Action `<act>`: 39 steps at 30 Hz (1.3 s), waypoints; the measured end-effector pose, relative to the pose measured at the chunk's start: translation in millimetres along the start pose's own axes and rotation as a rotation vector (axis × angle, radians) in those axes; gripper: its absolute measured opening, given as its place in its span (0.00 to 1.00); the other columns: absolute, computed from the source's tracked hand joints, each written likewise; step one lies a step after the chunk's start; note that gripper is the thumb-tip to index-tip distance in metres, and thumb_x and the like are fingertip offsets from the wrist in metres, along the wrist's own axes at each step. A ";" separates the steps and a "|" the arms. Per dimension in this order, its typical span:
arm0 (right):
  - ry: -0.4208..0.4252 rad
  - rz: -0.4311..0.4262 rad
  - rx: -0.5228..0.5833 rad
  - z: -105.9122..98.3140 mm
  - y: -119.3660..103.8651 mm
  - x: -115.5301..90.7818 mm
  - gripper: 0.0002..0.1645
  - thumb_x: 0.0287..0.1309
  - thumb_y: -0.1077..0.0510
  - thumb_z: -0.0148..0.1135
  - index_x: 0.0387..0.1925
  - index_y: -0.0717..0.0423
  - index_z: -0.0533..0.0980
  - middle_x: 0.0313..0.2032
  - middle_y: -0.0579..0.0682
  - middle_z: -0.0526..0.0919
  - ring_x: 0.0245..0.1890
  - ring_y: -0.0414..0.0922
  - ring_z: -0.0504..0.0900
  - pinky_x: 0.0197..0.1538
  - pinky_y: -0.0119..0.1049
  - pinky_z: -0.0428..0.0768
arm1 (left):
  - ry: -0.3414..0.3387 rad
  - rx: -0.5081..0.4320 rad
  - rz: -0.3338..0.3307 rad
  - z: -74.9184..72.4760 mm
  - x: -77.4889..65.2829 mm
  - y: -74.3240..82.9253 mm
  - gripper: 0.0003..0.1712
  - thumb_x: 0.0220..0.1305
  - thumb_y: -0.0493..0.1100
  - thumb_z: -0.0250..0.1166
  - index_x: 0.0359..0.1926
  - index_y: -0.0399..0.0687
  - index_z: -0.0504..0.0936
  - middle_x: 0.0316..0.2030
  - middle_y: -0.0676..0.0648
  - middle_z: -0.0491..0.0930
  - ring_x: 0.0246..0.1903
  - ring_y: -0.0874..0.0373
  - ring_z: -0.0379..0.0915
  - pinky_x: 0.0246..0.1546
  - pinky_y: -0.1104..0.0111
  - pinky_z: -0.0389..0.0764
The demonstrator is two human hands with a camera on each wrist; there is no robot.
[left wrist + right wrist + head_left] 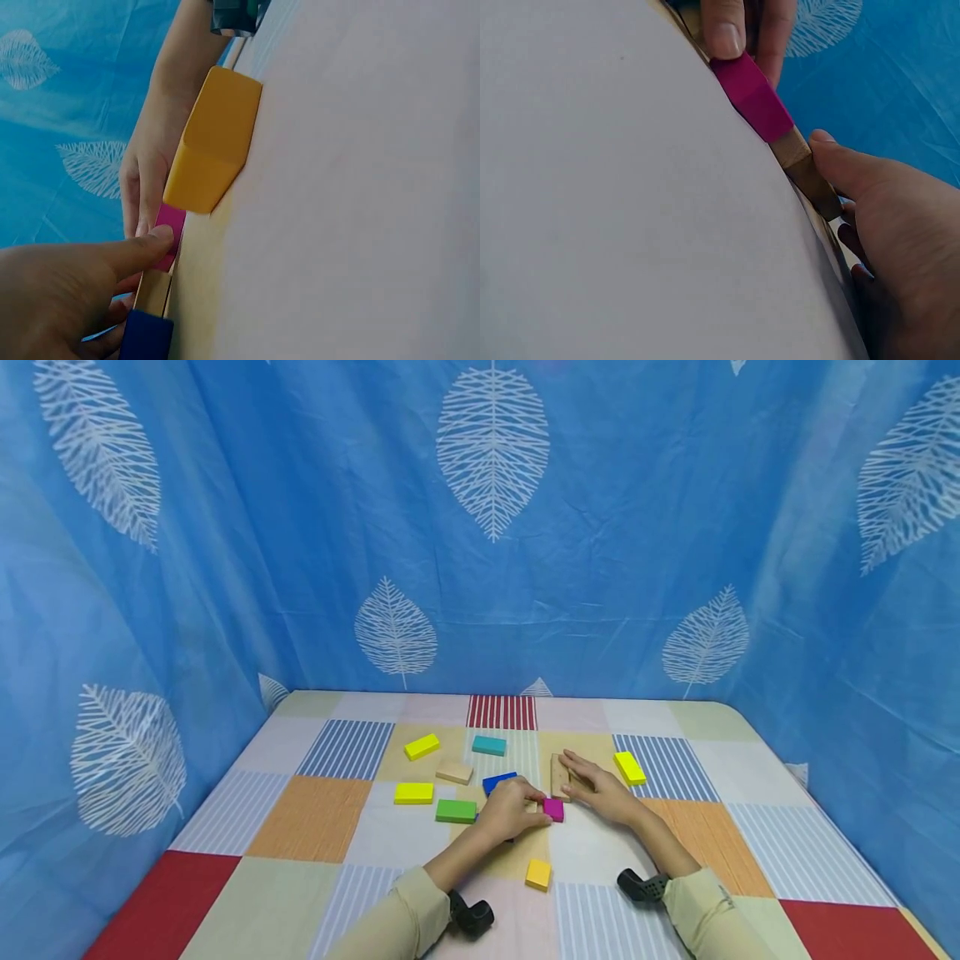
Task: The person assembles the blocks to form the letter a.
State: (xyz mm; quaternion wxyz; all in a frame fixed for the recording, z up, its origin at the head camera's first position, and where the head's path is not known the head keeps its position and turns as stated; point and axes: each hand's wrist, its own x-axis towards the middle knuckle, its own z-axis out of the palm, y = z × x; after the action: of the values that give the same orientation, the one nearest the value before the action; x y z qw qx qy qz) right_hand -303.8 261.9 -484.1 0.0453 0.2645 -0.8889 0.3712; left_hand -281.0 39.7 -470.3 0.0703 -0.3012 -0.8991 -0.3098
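My left hand point(512, 810) pinches a small magenta block point(553, 810) between thumb and fingers at the middle of the table. My right hand point(609, 793) holds a plain wooden block point(558, 777), its thumb along one side. In the right wrist view the magenta block point(751, 97) meets the end of the wooden block point(799, 159). A blue block point(498, 782) lies just beyond the left hand, which partly hides other blocks beneath it. Nearer the front edge sits an orange-yellow block point(537, 874), large in the left wrist view.
Left of the hands lie a green block point(456, 811), yellow blocks point(414, 793) and another wooden block point(454, 772). A teal block point(489, 745) is farther back. One more yellow block point(630, 768) lies right. Blue curtains point(495, 593) surround the patchwork-covered table point(300, 893).
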 end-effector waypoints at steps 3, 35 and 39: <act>-0.002 0.007 -0.008 -0.3 -1.5 -0.7 0.34 0.61 0.50 0.57 0.65 0.59 0.62 0.66 0.60 0.57 0.64 0.64 0.54 0.62 0.59 0.54 | 0.015 0.004 -0.018 4.2 1.6 1.2 0.20 0.45 0.50 0.74 0.37 0.42 0.86 0.30 0.53 0.80 0.32 0.65 0.72 0.31 0.78 0.71; -0.001 -0.090 0.027 2.7 8.6 3.3 0.29 0.61 0.52 0.57 0.62 0.58 0.68 0.64 0.50 0.65 0.66 0.49 0.57 0.65 0.39 0.54 | 0.068 0.089 -0.045 10.0 2.9 7.9 0.22 0.47 0.54 0.72 0.40 0.44 0.86 0.30 0.52 0.76 0.30 0.64 0.69 0.28 0.78 0.69; -0.008 -0.089 0.023 3.0 8.5 2.2 0.29 0.62 0.52 0.57 0.62 0.58 0.67 0.64 0.51 0.64 0.66 0.50 0.57 0.64 0.42 0.54 | 0.087 0.141 -0.011 12.1 3.1 7.2 0.22 0.47 0.55 0.72 0.39 0.45 0.87 0.30 0.53 0.77 0.30 0.65 0.70 0.28 0.78 0.70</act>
State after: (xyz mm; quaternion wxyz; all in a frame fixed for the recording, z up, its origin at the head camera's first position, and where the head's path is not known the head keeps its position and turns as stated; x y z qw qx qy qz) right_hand -309.6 263.8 -491.1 0.0552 0.3055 -0.8721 0.3782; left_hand -278.6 53.0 -475.3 0.1287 -0.2767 -0.9164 -0.2589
